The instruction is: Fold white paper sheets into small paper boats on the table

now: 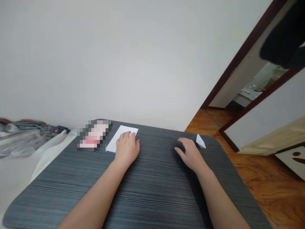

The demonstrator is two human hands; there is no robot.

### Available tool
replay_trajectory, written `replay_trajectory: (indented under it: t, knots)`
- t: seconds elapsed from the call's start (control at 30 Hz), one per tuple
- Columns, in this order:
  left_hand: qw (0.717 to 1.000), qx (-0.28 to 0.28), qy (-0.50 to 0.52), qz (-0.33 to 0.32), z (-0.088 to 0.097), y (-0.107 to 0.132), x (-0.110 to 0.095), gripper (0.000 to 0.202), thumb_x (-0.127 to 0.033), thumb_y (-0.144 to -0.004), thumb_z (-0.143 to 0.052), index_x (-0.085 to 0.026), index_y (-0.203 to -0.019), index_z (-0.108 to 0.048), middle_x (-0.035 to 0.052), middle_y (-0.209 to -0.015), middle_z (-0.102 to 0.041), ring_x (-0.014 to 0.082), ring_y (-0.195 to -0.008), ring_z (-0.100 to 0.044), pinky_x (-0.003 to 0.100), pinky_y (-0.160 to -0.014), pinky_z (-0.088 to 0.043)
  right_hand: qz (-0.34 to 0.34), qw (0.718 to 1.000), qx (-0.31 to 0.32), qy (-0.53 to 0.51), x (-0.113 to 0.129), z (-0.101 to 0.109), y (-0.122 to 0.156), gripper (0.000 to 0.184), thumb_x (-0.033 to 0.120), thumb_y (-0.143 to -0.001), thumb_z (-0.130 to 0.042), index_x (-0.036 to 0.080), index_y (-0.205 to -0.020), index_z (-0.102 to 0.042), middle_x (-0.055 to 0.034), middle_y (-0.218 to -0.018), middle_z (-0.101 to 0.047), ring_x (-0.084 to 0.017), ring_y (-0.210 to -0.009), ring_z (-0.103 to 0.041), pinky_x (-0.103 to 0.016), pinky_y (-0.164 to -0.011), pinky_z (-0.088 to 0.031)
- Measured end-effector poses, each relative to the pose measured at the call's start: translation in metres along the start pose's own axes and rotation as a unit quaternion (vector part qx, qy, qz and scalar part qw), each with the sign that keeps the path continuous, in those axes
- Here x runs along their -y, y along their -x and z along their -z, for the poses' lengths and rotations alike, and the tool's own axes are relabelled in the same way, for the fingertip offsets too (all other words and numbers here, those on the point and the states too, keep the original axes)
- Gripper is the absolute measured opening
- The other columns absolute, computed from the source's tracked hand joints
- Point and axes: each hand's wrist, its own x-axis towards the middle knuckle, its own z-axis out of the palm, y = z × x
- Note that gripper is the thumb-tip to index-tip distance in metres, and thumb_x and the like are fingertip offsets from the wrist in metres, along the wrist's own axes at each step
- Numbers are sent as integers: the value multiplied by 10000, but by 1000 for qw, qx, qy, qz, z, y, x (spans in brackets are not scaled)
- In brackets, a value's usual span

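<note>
White paper (113,143), in a flat rectangular sheet or stack, lies at the back left of the dark table. My left hand (127,147) rests over its right part, fingers stretched out and slightly apart; the hand covers some of the paper. On the right, my right hand (189,152) is held just above or on the tabletop, thumb and fingers apart, with nothing between them. Just to the right of that hand stands a small folded white paper piece (200,142), pointed at the top. A blurred-out pink and white item (94,135) lies left of the paper.
The dark grey wood-grain table (147,190) meets a white wall (133,63) at the back. Left of it are white bedding (14,178) and piled clothes in plastic (26,138). To the right are a wooden floor (257,162) and a doorway with a dark red frame (228,76).
</note>
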Motion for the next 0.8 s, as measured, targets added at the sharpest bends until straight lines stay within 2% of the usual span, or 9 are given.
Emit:
replay_trajectory:
  t: [0.1, 0.23, 0.37, 0.6, 0.8]
  knots:
    - [998, 6, -55, 32, -1, 2, 12, 418, -380, -826, -455, -87, -1117, -520, 215, -1308, -418, 375, -1233, -310, 490, -949, -292, 21, 998, 59, 15, 6, -20, 0, 573, 439, -825, -503, 142, -1308, -422, -144, -1404, -365, -314, -1313, -258, -478, -1039, -265]
    - [996, 38, -66, 52, -5, 3, 24, 446, -426, -825, -442, -84, -1098, -530, 227, -1316, -405, 393, -1242, -284, 510, -955, -256, 2, 994, 106, 37, 4, -36, 1, 680, 497, -845, -433, 141, -1404, -284, -140, -1478, -214, -325, -1362, -122, -538, -1052, -201]
    - [995, 62, -61, 48, -7, 4, 27, 399, -423, -846, -397, -117, -1034, -570, 204, -1251, -462, 369, -1184, -351, 503, -924, -285, 3, 989, 144, 44, 2, -40, 3, 652, 527, -868, -361, 157, -1402, -304, -131, -1484, -198, -319, -1363, -122, -540, -1060, -179]
    - [992, 91, -79, 40, -3, 0, 19, 343, -359, -854, -381, -118, -909, -619, 178, -1052, -569, 322, -1053, -466, 444, -867, -361, -8, 987, 148, 54, -1, -42, 3, 667, 553, -870, -339, 144, -1397, -318, -130, -1488, -178, -317, -1363, -121, -522, -1071, -169]
    - [989, 115, -85, 34, -3, -7, 21, 313, -201, -864, -311, -111, -834, -609, 151, -826, -622, 280, -862, -586, 371, -729, -436, -7, 989, 141, 42, -4, -42, 2, 676, 564, -862, -352, 154, -1399, -315, -127, -1487, -188, -315, -1362, -131, -524, -1070, -170]
